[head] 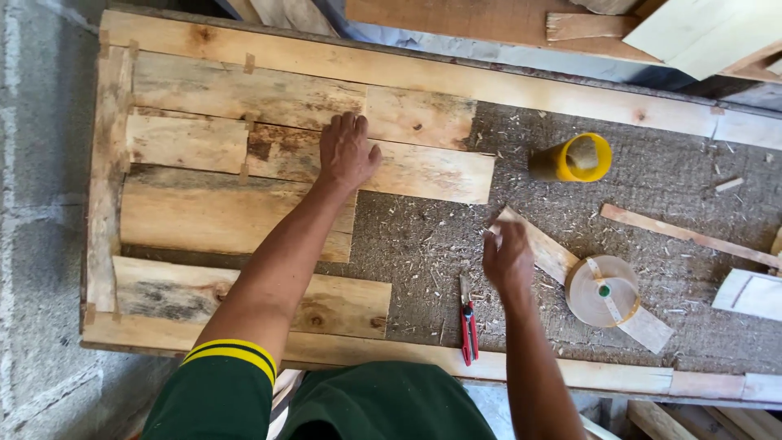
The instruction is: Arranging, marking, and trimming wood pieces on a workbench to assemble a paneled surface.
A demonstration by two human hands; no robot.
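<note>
1. We see the frame (423, 77), a long board-edged bed, partly filled with veneer sheets (220, 212) under and around the left hand (346, 151).
2. The left hand lies flat and spread, pressing a pale, stained sheet and gripping nothing.
3. The right hand (507, 259) curls on a veneer strip (544, 248); its grip is hidden. We judge patching underway; the next placement needs alignment.
4. Nearby lie a tape roll (603, 291) and a cutter (467, 322).

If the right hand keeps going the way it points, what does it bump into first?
The right hand points up and slightly left, at the end of a thin wood strip. Beyond it lies only shaving-strewn board until the long plank at the far edge, probably.
</note>
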